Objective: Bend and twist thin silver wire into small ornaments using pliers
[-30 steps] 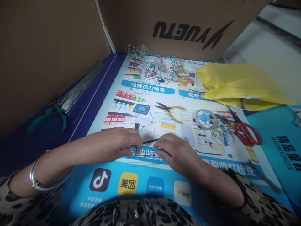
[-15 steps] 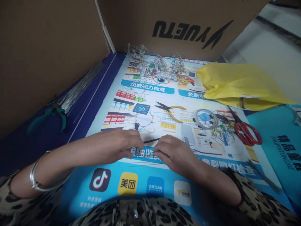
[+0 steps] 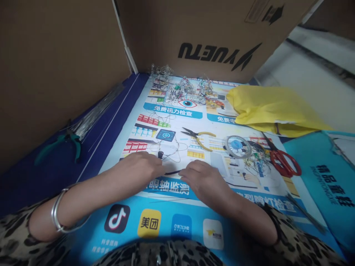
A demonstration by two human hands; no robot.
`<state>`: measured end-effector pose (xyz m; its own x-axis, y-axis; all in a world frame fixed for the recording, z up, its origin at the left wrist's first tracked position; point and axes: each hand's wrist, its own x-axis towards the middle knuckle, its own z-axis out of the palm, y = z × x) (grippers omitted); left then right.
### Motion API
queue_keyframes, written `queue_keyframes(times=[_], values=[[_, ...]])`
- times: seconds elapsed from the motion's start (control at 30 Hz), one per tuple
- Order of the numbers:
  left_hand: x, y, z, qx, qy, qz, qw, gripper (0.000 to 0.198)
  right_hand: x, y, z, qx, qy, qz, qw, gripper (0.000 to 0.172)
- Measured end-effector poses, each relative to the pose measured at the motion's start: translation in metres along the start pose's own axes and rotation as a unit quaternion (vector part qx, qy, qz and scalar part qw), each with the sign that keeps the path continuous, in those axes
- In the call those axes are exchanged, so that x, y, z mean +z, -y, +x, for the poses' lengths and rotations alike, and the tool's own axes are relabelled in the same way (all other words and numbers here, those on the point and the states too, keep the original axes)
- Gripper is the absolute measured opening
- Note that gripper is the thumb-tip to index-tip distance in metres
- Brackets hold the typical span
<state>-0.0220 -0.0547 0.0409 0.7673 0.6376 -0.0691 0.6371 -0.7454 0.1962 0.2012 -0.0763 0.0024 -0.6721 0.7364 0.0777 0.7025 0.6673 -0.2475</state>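
Note:
My left hand [image 3: 145, 168] is closed in a pinch low over the printed sheet [image 3: 177, 231], its fingertips mostly turned out of sight. Facing it, my right hand [image 3: 201, 179] has its thumb and fingers pressed together. A narrow gap parts the two hands. What they pinch is too thin or too hidden to make out; a dark line in the gap may belong to the print. Just beyond them lies a loop of thin wire [image 3: 179, 157]. Yellow-handled pliers [image 3: 197, 139] rest farther off, jaws apart. Loose thin wires [image 3: 166, 200] lie nearer my body.
Green-handled pliers [image 3: 62, 144] and a wire bundle [image 3: 93, 116] lie left. At right are a clear tape roll [image 3: 249, 149], tangled wire pieces [image 3: 256, 160], red scissors [image 3: 285, 163], a yellow bag [image 3: 274, 105] and a turquoise bag [image 3: 318, 166]. Cardboard walls [image 3: 155, 37] stand behind.
The camera view has shifted slightly, so the whole scene sits lower. My left hand has rolled over, with its fingertips less visible. Both hands remain close together in a pinch.

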Motion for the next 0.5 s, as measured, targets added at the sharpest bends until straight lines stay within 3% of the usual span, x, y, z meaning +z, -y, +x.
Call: queue_keyframes(times=[0.27,0.37,0.5], values=[[-0.034,0.000,0.037,-0.018,-0.057,0.204,0.977,0.014,-0.040,-0.003,0.034,0.035,-0.046,-0.189,0.980,0.017],[-0.043,0.012,0.057,-0.040,-0.092,0.224,0.969,0.014,-0.053,-0.012,0.056,0.083,-0.043,-0.222,0.970,0.019],[-0.042,0.031,0.084,-0.075,-0.160,0.218,0.960,0.013,-0.060,-0.030,0.084,0.166,-0.033,-0.227,0.959,0.022]])
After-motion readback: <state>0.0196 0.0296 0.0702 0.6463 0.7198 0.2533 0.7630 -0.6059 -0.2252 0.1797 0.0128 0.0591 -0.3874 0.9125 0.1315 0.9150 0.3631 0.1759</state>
